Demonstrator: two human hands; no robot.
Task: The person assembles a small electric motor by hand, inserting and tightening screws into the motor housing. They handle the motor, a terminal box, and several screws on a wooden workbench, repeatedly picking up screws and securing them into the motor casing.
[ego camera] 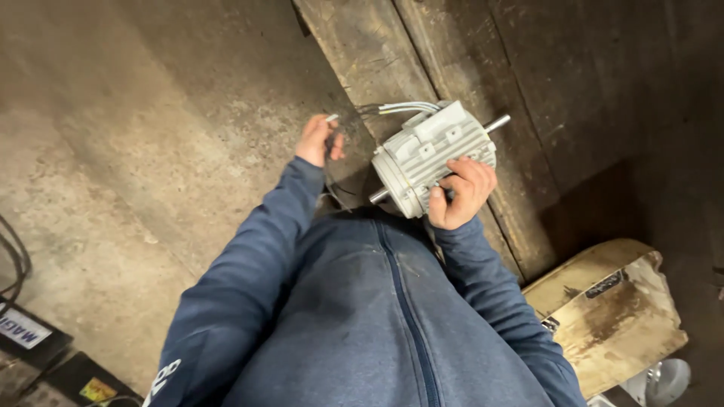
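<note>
My blue zip-up sweatshirt fills the bottom of the view, both sleeves reaching up and away from me. At the end of the right sleeve my right hand wraps around the underside of a small pale grey electric motor, fingers curled over its ribbed body and pressed tight against the casing, thumb tucked toward me. The motor hangs in the air just in front of my chest, tilted, with a short steel shaft poking out of the far end and a second stub showing at the near end plate. A boxy terminal housing sits on its upper side.

A bundle of grey wires leaves the top of the motor and arcs leftward. My left hand is raised just beside the motor, not touching the casing, fingers closed in a pinch on a small silvery wire end. A dark cable runs down from that hand toward my body.

Below my hands lie heavy, worn wooden planks running diagonally, with rough concrete floor to the left. A scuffed cream-coloured board lies to the lower right, and a dark box with a label sits at the lower left edge.
</note>
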